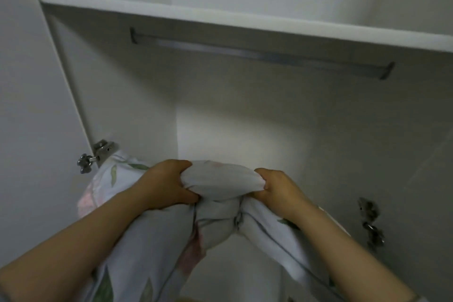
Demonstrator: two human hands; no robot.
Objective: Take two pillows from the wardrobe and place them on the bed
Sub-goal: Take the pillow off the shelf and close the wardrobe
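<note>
A pillow [220,180] in a pale floral case with green leaves and pink blooms fills the lower middle of the head view, inside the open white wardrobe [220,105]. My left hand [166,184] grips its top edge on the left, fingers curled into the fabric. My right hand [274,186] grips the same edge on the right. The cloth bunches between my hands and hangs down under my forearms. I cannot tell whether this bundle is one pillow or two. The bed is out of view.
A white shelf [245,19] runs across above, with a metal hanging rail [257,52] under it. The left door panel [31,117] stands close, with a hinge [98,154]. Another hinge [370,222] sits on the right wall.
</note>
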